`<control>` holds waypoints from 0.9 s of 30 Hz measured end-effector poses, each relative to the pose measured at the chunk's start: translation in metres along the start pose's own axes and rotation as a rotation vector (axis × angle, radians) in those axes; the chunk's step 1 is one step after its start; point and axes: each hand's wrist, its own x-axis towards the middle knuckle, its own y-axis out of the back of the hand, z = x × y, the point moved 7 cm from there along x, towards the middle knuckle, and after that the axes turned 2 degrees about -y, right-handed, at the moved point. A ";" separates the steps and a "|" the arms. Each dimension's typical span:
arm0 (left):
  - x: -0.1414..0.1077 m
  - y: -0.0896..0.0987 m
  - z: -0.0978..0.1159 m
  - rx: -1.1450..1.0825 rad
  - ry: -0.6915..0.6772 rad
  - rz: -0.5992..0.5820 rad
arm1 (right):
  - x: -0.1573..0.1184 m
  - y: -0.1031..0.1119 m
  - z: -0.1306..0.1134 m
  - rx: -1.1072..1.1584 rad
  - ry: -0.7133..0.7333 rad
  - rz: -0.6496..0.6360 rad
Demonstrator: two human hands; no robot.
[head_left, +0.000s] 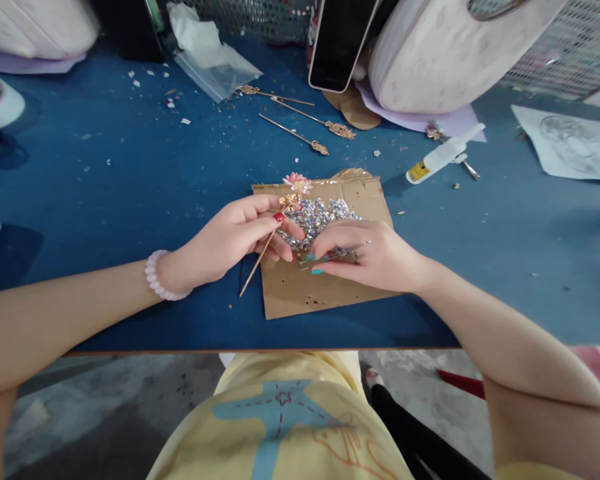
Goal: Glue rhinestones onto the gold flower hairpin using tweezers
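Note:
My left hand (233, 233) is closed round a gold hairpin (258, 263), its bare stick slanting down toward the table's front edge. Pink petals form a flower (298, 183) at the decorated end, beside gold metalwork. Across from it, my right hand (370, 253) is closed on slim metal tweezers (353, 249), mostly hidden by the fingers. Their tip is too small to make out. Under both hands lies a piece of cardboard (325, 297), bearing a heap of small shiny blue, silver and clear beads or chips (316, 217).
Loose gold hairpins (310, 127) lie beyond the cardboard, near a plastic bag (213, 60). A glue bottle (443, 157) rests at right, touching another hairpin. A phone (343, 43) leans at the back beside a white rounded object (445, 53). A tape roll (0, 103) sits far left.

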 end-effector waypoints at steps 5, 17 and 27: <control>0.000 0.000 0.001 0.016 -0.009 -0.018 | 0.001 -0.001 0.004 0.010 -0.022 -0.029; 0.000 0.001 0.000 0.101 0.002 0.007 | 0.001 0.000 0.007 0.010 -0.065 -0.038; 0.000 0.003 -0.003 0.072 0.018 0.017 | 0.003 -0.008 0.007 0.038 -0.028 0.065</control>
